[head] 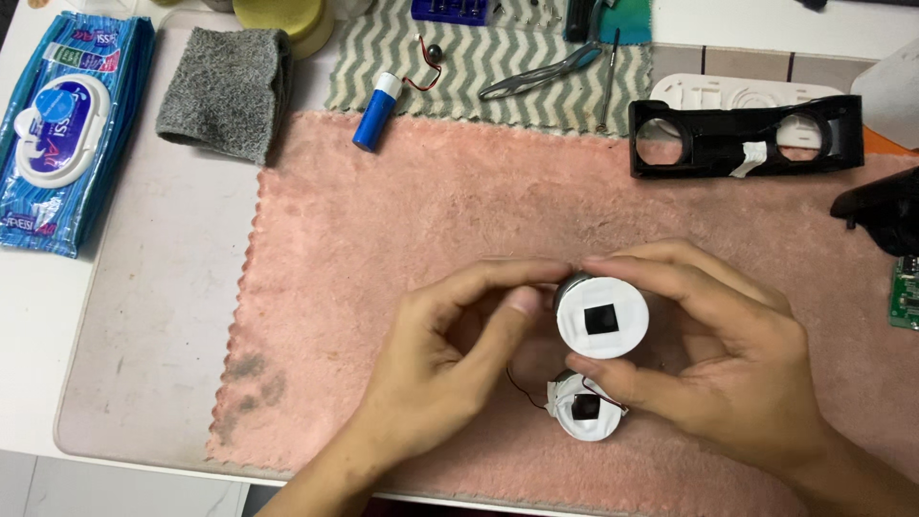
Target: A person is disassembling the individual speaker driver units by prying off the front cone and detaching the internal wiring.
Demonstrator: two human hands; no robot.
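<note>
Both my hands hold a small round white speaker unit point(602, 317) with a black square on its face, just above a pink towel point(383, 239). My left hand point(445, 359) pinches its left rim with thumb and forefinger. My right hand point(713, 340) wraps its right side from above and below. A second white round unit point(584, 410) with a black square lies right below it, under my right thumb, joined by thin red and black wires point(522, 388).
A black plastic housing with two round holes point(742, 139) lies at the upper right, a green circuit board point(904, 292) at the right edge. A blue cylindrical battery point(376, 112), tweezers point(541, 75), a grey cloth point(227, 89) and a wipes pack point(62, 129) lie behind.
</note>
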